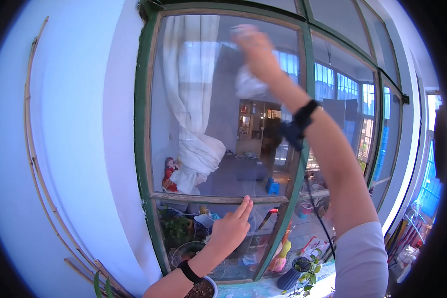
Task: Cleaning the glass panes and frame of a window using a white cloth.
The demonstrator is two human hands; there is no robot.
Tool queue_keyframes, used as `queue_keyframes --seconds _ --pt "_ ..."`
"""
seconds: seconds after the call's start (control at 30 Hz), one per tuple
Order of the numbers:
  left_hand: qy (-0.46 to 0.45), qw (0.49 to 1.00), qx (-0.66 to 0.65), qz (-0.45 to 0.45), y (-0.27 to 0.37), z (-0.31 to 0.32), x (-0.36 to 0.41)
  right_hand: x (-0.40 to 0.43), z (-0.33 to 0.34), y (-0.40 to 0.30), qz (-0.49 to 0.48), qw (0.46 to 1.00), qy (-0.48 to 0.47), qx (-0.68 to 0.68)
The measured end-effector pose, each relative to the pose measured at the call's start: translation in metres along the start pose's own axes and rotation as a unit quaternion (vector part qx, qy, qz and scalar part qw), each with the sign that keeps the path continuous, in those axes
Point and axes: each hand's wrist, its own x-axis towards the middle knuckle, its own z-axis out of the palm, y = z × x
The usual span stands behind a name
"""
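My right hand (pixel 256 50) is raised to the upper part of a window pane (pixel 227 74) and blurred. It presses a white cloth (pixel 249 83) to the glass; part of the cloth hangs below the palm, the rest is hidden. A black band (pixel 305 113) with a dark device and a cable circles that wrist. Lower down, my left hand (pixel 231 227) rests two extended fingertips on the wooden crossbar (pixel 208 199), its other fingers curled and nothing held. It wears a black wristband (pixel 190 271). The window frame (pixel 142 149) is green-painted with bare wood inner edges.
A dark ribbed pot with a trailing plant (pixel 296 270) stands on the sill at the lower right. Another pot of soil (pixel 205 288) sits below my left forearm. Bamboo canes (pixel 31 149) lean against the left wall. Behind the glass hangs a knotted white curtain (pixel 199 152).
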Motion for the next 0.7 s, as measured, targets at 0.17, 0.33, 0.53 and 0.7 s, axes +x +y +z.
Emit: queue_keyframes --seconds 0.17,0.33,0.53,0.7 --pt "-0.023 0.999 -0.025 -0.008 -0.001 -0.001 -0.002 -0.016 -0.006 0.066 0.189 0.968 0.029 -0.165" --pt "-0.039 0.999 -0.020 -0.004 -0.012 -0.001 -0.004 0.060 0.057 -0.057 0.199 0.976 0.092 0.024" --pt "-0.064 0.996 0.051 0.021 -0.006 0.014 -0.003 0.137 0.104 -0.147 0.086 0.988 0.062 0.113" --pt "-0.022 0.999 0.020 0.016 0.001 0.008 -0.005 0.157 0.115 -0.158 0.054 0.981 0.129 0.134"
